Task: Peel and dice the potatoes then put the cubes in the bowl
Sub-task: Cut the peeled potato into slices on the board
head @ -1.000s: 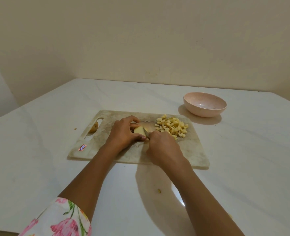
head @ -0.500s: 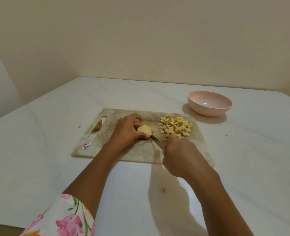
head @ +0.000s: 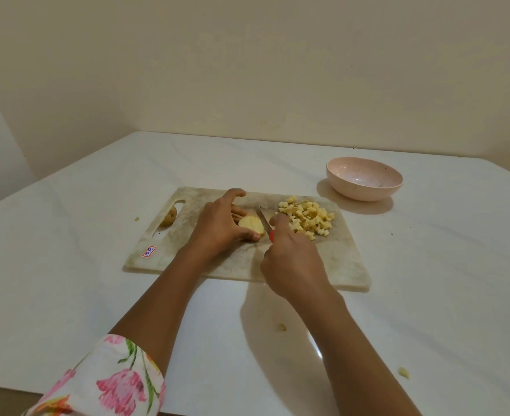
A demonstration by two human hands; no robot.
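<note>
Both forearms reach forward across the near edge of the cutting board (head: 337, 265). Over the board's near middle, the right hand (head: 292, 259) is clenched around a red-handled knife (head: 264, 222). The blade points away and slightly left, against the right side of the peeled potato piece (head: 251, 225). The left hand (head: 217, 226) arches over that piece at the board's centre. Its thumb and fingertips pinch the piece, whose long axis lies roughly across the board. Diced cubes (head: 307, 219) are heaped on the board's far right. The pink bowl (head: 364, 181) stands beyond that corner, apart from the board.
</note>
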